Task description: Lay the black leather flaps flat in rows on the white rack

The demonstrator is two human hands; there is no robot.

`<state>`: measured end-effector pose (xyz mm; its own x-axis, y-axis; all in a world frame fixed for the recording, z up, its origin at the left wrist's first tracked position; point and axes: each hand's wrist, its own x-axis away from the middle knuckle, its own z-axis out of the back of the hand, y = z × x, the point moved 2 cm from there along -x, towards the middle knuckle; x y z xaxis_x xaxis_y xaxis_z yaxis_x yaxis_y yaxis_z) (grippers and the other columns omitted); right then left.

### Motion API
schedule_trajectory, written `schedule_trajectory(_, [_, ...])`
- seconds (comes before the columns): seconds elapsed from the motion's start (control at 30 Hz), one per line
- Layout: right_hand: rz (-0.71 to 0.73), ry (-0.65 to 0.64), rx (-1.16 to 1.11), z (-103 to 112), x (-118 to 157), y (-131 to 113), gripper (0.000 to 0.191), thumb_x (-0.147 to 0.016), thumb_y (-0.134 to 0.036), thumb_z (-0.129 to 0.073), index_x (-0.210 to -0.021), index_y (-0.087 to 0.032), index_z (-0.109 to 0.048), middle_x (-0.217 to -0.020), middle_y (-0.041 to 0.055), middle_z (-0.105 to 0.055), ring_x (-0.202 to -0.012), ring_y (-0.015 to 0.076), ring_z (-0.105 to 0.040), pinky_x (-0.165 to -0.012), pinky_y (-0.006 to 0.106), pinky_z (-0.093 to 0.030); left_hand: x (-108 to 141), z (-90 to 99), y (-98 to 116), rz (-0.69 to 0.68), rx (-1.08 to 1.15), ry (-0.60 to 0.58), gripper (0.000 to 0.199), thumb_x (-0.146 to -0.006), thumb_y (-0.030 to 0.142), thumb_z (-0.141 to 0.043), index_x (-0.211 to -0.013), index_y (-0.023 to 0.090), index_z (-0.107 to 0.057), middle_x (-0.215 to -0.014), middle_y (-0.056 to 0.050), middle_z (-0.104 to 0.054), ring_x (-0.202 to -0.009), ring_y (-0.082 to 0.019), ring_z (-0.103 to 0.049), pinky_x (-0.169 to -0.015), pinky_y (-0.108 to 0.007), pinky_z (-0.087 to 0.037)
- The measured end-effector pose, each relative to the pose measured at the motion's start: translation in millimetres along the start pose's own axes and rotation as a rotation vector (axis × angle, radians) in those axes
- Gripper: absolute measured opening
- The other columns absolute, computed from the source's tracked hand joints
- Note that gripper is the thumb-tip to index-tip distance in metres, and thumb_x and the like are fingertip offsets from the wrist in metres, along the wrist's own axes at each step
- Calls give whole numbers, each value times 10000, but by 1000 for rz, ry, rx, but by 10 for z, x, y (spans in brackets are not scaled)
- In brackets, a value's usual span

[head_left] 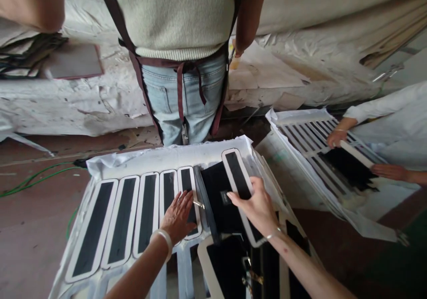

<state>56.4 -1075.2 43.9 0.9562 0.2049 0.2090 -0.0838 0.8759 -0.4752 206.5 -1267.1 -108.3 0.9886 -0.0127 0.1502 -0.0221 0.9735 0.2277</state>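
Nearest: black pieces [228, 263] with gold-coloured bits lay at the bottom edge. Left hand [178, 212] rested unclenched, fingers spread, at the right end of a strip row [146, 214] (five, side by side) on the white-covered worktop [160, 159]. Right hand [262, 208] pinched a pale-rimmed black strip [237, 174] over a black panel [213, 185], contact unclear. Beyond, right: a co-worker's hands [336, 136] on a pale strip [356, 154]. Farther: an aproned person [183, 85], back turned.

Head-worn view — facing forward, downward, near
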Motion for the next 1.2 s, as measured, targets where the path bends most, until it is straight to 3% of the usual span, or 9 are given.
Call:
schedule_trajectory(0.13, [-35, 63, 225, -596, -97, -49, 605, -758, -518, -683, -1175, -164, -425, -1026, 110, -662, -887, 301, -661, -706, 350, -466, -14, 45, 4, -3, 5, -26, 858, -726, 470, -678, -1435, 96, -371, -1531, -137, -329, -1405, -328, -326, -1178, -539, -300])
schedule_trajectory(0.27, [-68, 75, 333, -830, -36, -45, 519, -807, -507, -656, -1124, -157, -440, -1010, 108, -663, -842, 309, -676, -645, 346, -451, -48, 102, 37, 6, 2, -7, 725, -807, 427, -605, -1431, 126, -392, -1496, -136, -400, -1383, -330, -367, -1170, -568, -294])
schedule_trajectory(0.4, [-57, 98, 315, -1031, -35, -129, 536, -817, -501, -648, -1155, -145, -433, -994, 106, -664, -816, 287, -682, -627, 335, -454, -99, 125, 77, 36, 3, 10, 622, -822, 408, -600, -1401, 233, -457, -1447, -134, -475, -1339, -349, -429, -1135, -567, -340])
schedule_trajectory(0.57, [-26, 162, 362, -1181, -189, -128, 561, -881, -476, -596, -1247, -107, -387, -1108, 145, -611, -929, 290, -648, -648, 347, -458, -103, 105, 73, 34, 23, 38, 532, -832, 453, -597, -1338, 304, -528, -1426, -127, -497, -1316, -365, -453, -1102, -608, -352])
schedule_trajectory(0.7, [91, 90, 390, -1242, -190, -84, 523, -871, -404, -633, -1265, -150, -401, -1148, 124, -588, -1022, 287, -610, -719, 344, -463, -89, 77, 50, 51, 54, 76, 518, -852, 525, -552, -1333, 336, -526, -1432, -112, -491, -1318, -356, -445, -1095, -635, -333])
schedule_trajectory(0.83, [-9, 57, 342, -1387, -109, -54, 520, -846, -465, -633, -1194, -141, -421, -1042, 108, -618, -865, 278, -660, -658, 353, -479, -86, 35, 47, 46, 65, 95, 512, -860, 526, -537, -1338, 344, -518, -1437, -107, -484, -1317, -355, -439, -1087, -662, -306])
schedule_trajectory(0.93, [-47, 37, 291, -1543, -55, -50, 473, -846, -508, -610, -1113, -155, -445, -997, 88, -618, -791, 262, -669, -629, 346, -489, -82, 2, 41, 43, 65, 93, 556, -871, 485, -531, -1391, 299, -462, -1442, -101, -485, -1325, -344, -431, -1104, -658, -286])
schedule_trajectory(1.03, [-27, 38, 259, -1667, -20, -45, 459, -838, -489, -634, -1097, -159, -448, -1053, 97, -589, -893, 257, -655, -685, 332, -506, -81, -5, 21, 52, 58, 115, 560, -888, 438, -515, -1405, 233, -447, -1428, -96, -505, -1311, -324, -450, -1122, -632, -281])
schedule_trajectory(1.2, [12, 43, 249, -1762, -28, -50, 473, -868, -475, -601, -1151, -136, -432, -1090, 123, -556, -970, 263, -622, -730, 336, -524, -103, 27, -5, 55, 53, 151, 484, -915, 426, -474, -1357, 229, -505, -1398, -75, -540, -1273, -288, -493, -1117, -575, -320])
